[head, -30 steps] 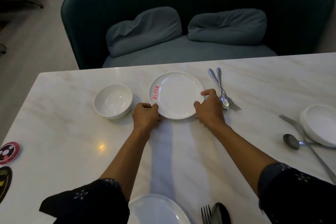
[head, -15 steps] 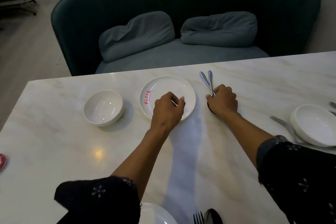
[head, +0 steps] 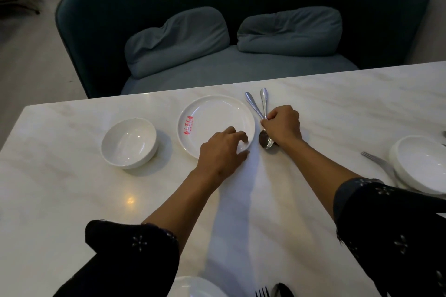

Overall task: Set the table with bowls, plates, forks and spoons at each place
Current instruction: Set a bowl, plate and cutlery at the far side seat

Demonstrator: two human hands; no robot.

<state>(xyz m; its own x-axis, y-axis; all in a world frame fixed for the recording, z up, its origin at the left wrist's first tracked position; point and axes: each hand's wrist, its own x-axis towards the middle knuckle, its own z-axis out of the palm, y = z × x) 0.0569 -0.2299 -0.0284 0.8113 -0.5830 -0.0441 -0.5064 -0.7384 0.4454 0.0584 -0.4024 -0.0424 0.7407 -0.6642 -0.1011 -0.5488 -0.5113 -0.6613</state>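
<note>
While spoon (head: 265,138) lies flat — fingers (head: 267,121) pinch handle.

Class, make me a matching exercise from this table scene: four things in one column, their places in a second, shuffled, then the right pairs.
Things
1. small round white bowl
2. white plate with a red stamp
3. shiny metal spoon
4. two grey cushions

Places
A. on the dark sofa
B. under the right hand
C. left of the plate
D. its near rim under the left hand

Pairs: 1-C, 2-D, 3-B, 4-A
</note>
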